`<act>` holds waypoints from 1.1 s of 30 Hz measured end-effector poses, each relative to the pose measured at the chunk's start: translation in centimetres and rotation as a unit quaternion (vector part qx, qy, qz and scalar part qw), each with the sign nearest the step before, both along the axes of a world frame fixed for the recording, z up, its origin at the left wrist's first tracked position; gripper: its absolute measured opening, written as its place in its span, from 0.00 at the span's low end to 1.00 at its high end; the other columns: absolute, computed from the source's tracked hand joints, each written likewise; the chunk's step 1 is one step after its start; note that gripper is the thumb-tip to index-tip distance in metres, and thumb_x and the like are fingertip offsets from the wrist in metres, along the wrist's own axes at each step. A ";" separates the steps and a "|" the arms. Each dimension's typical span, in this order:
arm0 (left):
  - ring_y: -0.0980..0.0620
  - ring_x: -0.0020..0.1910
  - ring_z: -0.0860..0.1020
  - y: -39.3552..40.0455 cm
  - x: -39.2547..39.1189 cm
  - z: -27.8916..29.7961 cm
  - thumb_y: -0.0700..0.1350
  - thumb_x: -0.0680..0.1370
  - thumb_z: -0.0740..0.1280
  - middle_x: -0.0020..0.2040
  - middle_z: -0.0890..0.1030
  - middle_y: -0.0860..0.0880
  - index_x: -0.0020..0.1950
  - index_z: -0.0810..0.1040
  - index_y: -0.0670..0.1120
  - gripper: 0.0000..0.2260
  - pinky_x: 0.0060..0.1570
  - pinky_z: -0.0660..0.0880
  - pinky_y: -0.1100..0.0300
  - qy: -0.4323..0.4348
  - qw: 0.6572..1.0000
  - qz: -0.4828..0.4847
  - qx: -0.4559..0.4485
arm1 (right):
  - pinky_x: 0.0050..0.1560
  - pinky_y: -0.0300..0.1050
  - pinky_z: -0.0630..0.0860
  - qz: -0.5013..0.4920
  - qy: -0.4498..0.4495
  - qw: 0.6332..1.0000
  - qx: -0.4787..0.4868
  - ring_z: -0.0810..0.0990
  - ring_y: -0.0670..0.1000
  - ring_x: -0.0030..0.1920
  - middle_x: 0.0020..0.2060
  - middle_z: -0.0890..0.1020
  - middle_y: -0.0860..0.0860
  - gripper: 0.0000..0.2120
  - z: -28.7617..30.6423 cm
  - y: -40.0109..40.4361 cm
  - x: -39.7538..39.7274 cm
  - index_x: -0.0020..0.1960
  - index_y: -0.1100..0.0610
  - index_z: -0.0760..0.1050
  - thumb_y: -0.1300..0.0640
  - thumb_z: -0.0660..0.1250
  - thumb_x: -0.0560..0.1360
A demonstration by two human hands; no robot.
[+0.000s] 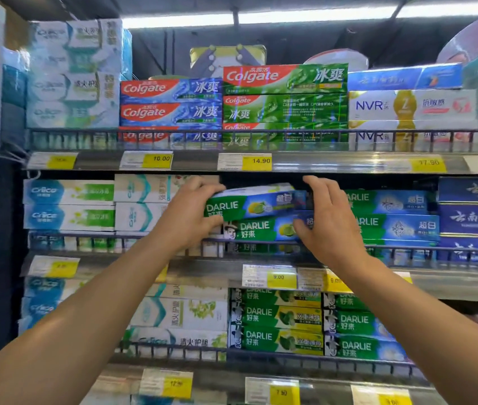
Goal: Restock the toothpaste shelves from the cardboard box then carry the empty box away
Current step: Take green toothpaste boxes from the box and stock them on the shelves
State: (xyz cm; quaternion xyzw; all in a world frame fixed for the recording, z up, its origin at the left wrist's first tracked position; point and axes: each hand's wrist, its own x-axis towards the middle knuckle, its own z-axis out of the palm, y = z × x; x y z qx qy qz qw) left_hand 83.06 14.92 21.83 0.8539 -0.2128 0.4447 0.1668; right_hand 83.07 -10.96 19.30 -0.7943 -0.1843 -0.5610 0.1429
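A green and blue Darlie toothpaste carton [256, 204] with a lemon picture lies slightly tilted on top of another Darlie carton [264, 229] on the middle shelf [465, 252]. My left hand [192, 211] grips its left end, thumb on top and fingers curled under. At the carton's right end my right hand [329, 217] has its fingers spread against both stacked cartons. The cardboard box is out of view.
Above, the top shelf [290, 162] carries Colgate cartons [170, 100] and NVR cartons [407, 105]. More Darlie cartons [392, 211] stand right of my hands, Crico cartons [68, 204] to the left. A lower shelf holds Darlie stacks [278, 320]. Wire rails front each shelf.
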 end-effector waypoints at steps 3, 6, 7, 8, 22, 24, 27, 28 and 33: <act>0.45 0.63 0.71 3.1 -0.3 -0.3 0.42 0.73 0.74 0.64 0.72 0.44 0.71 0.72 0.45 0.27 0.62 0.65 0.58 0.001 0.999 0.022 -0.050 | 0.54 0.55 0.73 -0.006 0.007 0.998 -0.065 0.73 0.60 0.54 0.55 0.76 0.56 0.20 0.1 1.1 0.4 0.62 0.59 0.74 0.60 0.73 0.71; 0.45 0.62 0.73 5.3 -0.3 -0.8 0.42 0.72 0.75 0.62 0.72 0.43 0.70 0.73 0.44 0.26 0.59 0.64 0.62 0.009 0.996 0.029 -0.085 | 0.57 0.54 0.73 -0.044 0.097 0.979 -0.172 0.73 0.60 0.58 0.60 0.77 0.54 0.19 0.9 2.1 0.6 0.65 0.54 0.75 0.58 0.69 0.74; 0.45 0.60 0.73 5.8 -0.3 -1.0 0.42 0.73 0.75 0.61 0.73 0.43 0.70 0.73 0.44 0.26 0.58 0.64 0.62 0.011 0.995 0.029 -0.092 | 0.59 0.53 0.73 -0.061 0.131 0.972 -0.187 0.73 0.60 0.61 0.63 0.76 0.53 0.21 1.3 2.4 0.6 0.68 0.53 0.72 0.56 0.68 0.76; 0.46 0.59 0.73 6.1 -0.3 -1.1 0.42 0.73 0.74 0.60 0.73 0.44 0.70 0.73 0.44 0.26 0.57 0.65 0.62 0.012 0.995 0.030 -0.095 | 0.61 0.53 0.73 -0.075 0.158 0.966 -0.192 0.72 0.59 0.63 0.66 0.74 0.52 0.23 1.6 2.7 0.7 0.71 0.51 0.69 0.54 0.66 0.77; 0.50 0.54 0.72 7.3 0.3 -1.2 0.42 0.73 0.74 0.55 0.71 0.48 0.69 0.74 0.45 0.25 0.53 0.64 0.64 0.006 0.994 -0.005 -0.107 | 0.67 0.56 0.61 -0.132 0.283 0.931 -0.188 0.69 0.58 0.69 0.70 0.72 0.49 0.19 2.9 4.8 2.4 0.72 0.41 0.67 0.45 0.59 0.81; 0.52 0.53 0.72 7.5 0.4 -1.2 0.41 0.73 0.74 0.56 0.72 0.46 0.69 0.74 0.45 0.25 0.54 0.64 0.65 0.008 0.994 -0.008 -0.113 | 0.66 0.55 0.63 -0.136 0.268 0.938 -0.175 0.70 0.58 0.68 0.69 0.74 0.49 0.19 2.5 5.1 2.4 0.71 0.41 0.68 0.45 0.59 0.80; 0.52 0.54 0.72 7.6 0.6 -1.2 0.41 0.73 0.74 0.57 0.72 0.46 0.69 0.74 0.46 0.25 0.56 0.65 0.64 0.012 0.993 -0.019 -0.118 | 0.64 0.56 0.64 -0.126 0.265 0.942 -0.161 0.71 0.59 0.67 0.66 0.76 0.50 0.19 2.2 5.8 2.4 0.71 0.43 0.69 0.46 0.60 0.81; 0.52 0.54 0.72 7.5 0.7 -1.3 0.41 0.73 0.74 0.57 0.72 0.47 0.69 0.74 0.46 0.25 0.56 0.65 0.64 0.013 0.992 -0.024 -0.119 | 0.63 0.55 0.64 -0.117 0.268 0.943 -0.157 0.71 0.59 0.67 0.66 0.77 0.51 0.19 2.1 6.3 2.4 0.71 0.43 0.69 0.46 0.60 0.81; 0.53 0.54 0.71 7.3 1.0 -1.4 0.41 0.72 0.74 0.55 0.71 0.50 0.69 0.74 0.47 0.25 0.56 0.65 0.64 0.020 0.993 -0.040 -0.113 | 0.64 0.56 0.66 -0.081 0.295 0.941 -0.145 0.70 0.60 0.67 0.67 0.76 0.53 0.20 1.9 7.5 2.6 0.72 0.46 0.68 0.47 0.60 0.81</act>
